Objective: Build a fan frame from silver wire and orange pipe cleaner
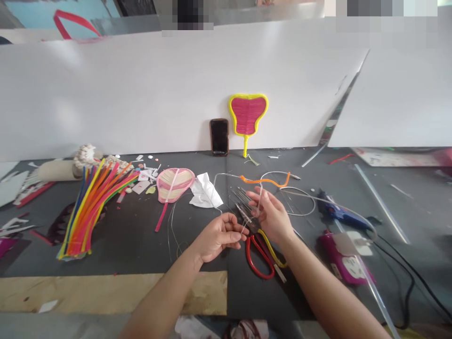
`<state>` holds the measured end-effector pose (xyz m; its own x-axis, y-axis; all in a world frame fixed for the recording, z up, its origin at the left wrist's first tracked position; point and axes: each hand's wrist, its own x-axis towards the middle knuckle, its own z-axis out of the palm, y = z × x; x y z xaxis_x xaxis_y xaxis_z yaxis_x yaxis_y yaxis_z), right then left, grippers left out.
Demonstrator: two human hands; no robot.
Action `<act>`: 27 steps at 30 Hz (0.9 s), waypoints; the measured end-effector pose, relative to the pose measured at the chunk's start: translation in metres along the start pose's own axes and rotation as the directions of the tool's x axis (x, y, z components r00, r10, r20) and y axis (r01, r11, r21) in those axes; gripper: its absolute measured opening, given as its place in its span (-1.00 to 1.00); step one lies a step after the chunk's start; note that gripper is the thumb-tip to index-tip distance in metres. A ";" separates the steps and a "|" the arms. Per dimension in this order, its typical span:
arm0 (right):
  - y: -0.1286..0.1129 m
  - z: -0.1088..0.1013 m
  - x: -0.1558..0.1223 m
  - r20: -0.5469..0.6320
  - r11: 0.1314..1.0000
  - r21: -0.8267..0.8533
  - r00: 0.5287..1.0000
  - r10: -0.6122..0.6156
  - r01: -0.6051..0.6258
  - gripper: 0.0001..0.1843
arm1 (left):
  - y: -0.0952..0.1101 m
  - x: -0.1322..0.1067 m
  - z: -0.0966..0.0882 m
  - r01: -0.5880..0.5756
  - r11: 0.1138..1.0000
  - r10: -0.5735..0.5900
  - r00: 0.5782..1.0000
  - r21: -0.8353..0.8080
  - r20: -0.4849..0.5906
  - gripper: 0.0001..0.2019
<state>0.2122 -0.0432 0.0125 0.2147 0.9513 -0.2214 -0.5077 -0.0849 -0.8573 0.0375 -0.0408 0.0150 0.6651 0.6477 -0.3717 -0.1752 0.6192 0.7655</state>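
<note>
My left hand [223, 236] is closed, thumb against fingertips, on a thin wire [243, 228] that runs toward the other hand. My right hand [272, 214] is pinched around a pale thin strand that looks like wire [261, 197]. Beyond the right hand lies a wavy orange pipe cleaner [265, 181], with bent silver wire around it. Beneath the hands, partly covered, are red-handled scissors [259, 270] and a yellow-handled tool [272, 248], perhaps pliers. A crumpled white tissue [205, 190] lies left of them.
A pink fan-shaped piece [175, 185] and colourful pipe cleaners [88, 212] lie left. A phone [219, 137] and a yellow-edged magenta fan [248, 115] lean on the white board [141, 94]. Right are a blue glue gun [344, 212], a purple power strip [348, 263] and cables.
</note>
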 end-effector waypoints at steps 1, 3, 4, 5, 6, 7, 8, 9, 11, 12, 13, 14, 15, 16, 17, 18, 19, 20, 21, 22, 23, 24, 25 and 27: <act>0.000 0.001 -0.002 0.063 0.999 -0.018 0.997 0.051 -0.050 -0.59 | 0.000 0.001 0.000 -0.030 1.000 0.029 0.999 -0.009 -0.028 -0.66; 0.002 0.004 -0.008 0.181 0.987 -0.124 0.975 0.127 -0.105 -0.59 | 0.000 0.002 -0.001 -0.066 0.997 0.064 0.995 -0.031 -0.079 -0.67; 0.003 0.006 -0.011 0.231 0.976 -0.188 0.961 0.153 -0.110 -0.62 | 0.001 0.002 -0.001 -0.075 0.996 0.070 0.993 -0.045 -0.096 -0.67; 0.004 0.008 -0.013 0.269 0.965 -0.242 0.949 0.167 -0.101 -0.66 | 0.001 0.003 -0.002 -0.082 0.995 0.075 0.991 -0.060 -0.110 -0.68; 0.006 0.010 -0.015 0.292 0.956 -0.282 0.941 0.169 -0.084 -0.71 | 0.001 0.003 -0.002 -0.089 0.993 0.080 0.990 -0.074 -0.120 -0.68; 0.007 0.011 -0.016 0.305 0.950 -0.306 0.938 0.163 -0.065 -0.75 | 0.001 0.003 -0.002 -0.096 0.992 0.085 0.989 -0.087 -0.125 -0.68; 0.009 0.012 -0.017 0.309 0.947 -0.318 0.939 0.153 -0.050 -0.78 | 0.001 0.004 -0.002 -0.101 0.990 0.089 0.988 -0.096 -0.127 -0.69; 0.010 0.013 -0.017 0.307 0.946 -0.322 0.941 0.140 -0.036 -0.79 | 0.001 0.004 -0.002 -0.104 0.989 0.091 0.988 -0.103 -0.127 -0.69; 0.011 0.013 -0.016 0.286 0.942 -0.334 0.952 0.107 -0.005 -0.81 | 0.000 0.004 -0.001 -0.099 0.989 0.085 0.989 -0.107 -0.125 -0.69; 0.012 0.013 -0.015 0.270 0.939 -0.343 0.959 0.084 0.014 -0.81 | 0.001 0.004 -0.001 -0.093 0.990 0.079 0.989 -0.107 -0.125 -0.70; 0.012 0.012 -0.014 0.255 0.935 -0.352 0.965 0.061 0.034 -0.81 | 0.001 0.005 -0.001 -0.089 0.990 0.075 0.989 -0.105 -0.131 -0.71; 0.013 0.011 -0.013 0.244 0.932 -0.358 0.969 0.040 0.052 -0.81 | 0.001 0.005 -0.001 -0.091 0.991 0.075 0.987 -0.102 -0.144 -0.73; 0.013 0.011 -0.013 0.235 0.932 -0.358 0.972 0.023 0.065 -0.81 | 0.002 0.005 -0.002 -0.095 0.990 0.078 0.984 -0.101 -0.160 -0.74; 0.013 0.010 -0.012 0.232 0.934 -0.350 0.973 0.012 0.071 -0.80 | 0.003 0.005 -0.002 -0.102 0.990 0.083 0.981 -0.102 -0.174 -0.74; 0.013 0.009 -0.011 0.231 0.939 -0.337 0.973 0.009 0.072 -0.79 | 0.003 0.005 -0.003 -0.111 0.988 0.091 0.978 -0.103 -0.186 -0.74; 0.013 0.009 -0.011 0.230 0.943 -0.325 0.973 0.009 0.068 -0.78 | 0.004 0.005 -0.005 -0.120 0.987 0.098 0.976 -0.102 -0.193 -0.75; 0.013 0.009 -0.011 0.225 0.946 -0.318 0.974 0.009 0.065 -0.77 | 0.005 0.005 -0.006 -0.123 0.988 0.102 0.976 -0.098 -0.193 -0.76; 0.013 0.009 -0.010 0.219 0.947 -0.316 0.976 0.009 0.062 -0.76 | 0.006 0.005 -0.007 -0.124 0.988 0.105 0.976 -0.089 -0.190 -0.77; 0.013 0.009 -0.010 0.214 0.946 -0.319 0.977 0.009 0.061 -0.75 | 0.007 0.004 -0.008 -0.123 0.990 0.107 0.977 -0.075 -0.187 -0.79; 0.014 0.008 -0.010 0.209 0.944 -0.323 0.978 0.007 0.062 -0.75 | 0.007 0.004 -0.008 -0.120 0.991 0.107 0.977 -0.059 -0.185 -0.80; 0.014 0.008 -0.009 0.205 0.943 -0.328 0.979 0.005 0.064 -0.75 | 0.008 0.004 -0.009 -0.112 0.993 0.103 0.978 -0.042 -0.183 -0.82; 0.014 0.008 -0.009 0.200 0.940 -0.334 0.980 0.003 0.066 -0.75 | 0.008 0.004 -0.009 -0.103 0.994 0.096 0.978 -0.025 -0.184 -0.82; 0.014 0.008 -0.009 0.194 0.937 -0.344 0.981 0.001 0.067 -0.75 | 0.008 0.004 -0.009 -0.094 0.996 0.091 0.977 -0.007 -0.191 -0.83; 0.013 0.009 -0.009 0.177 0.928 -0.366 0.984 -0.003 0.069 -0.75 | 0.007 0.004 -0.009 -0.080 0.996 0.086 0.972 0.035 -0.217 -0.84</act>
<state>0.1967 -0.0503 0.0076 0.0649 0.9890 -0.1328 -0.1515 -0.1218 -0.9809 0.0324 -0.0295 0.0141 0.4741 0.7793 -0.4098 -0.2027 0.5495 0.8105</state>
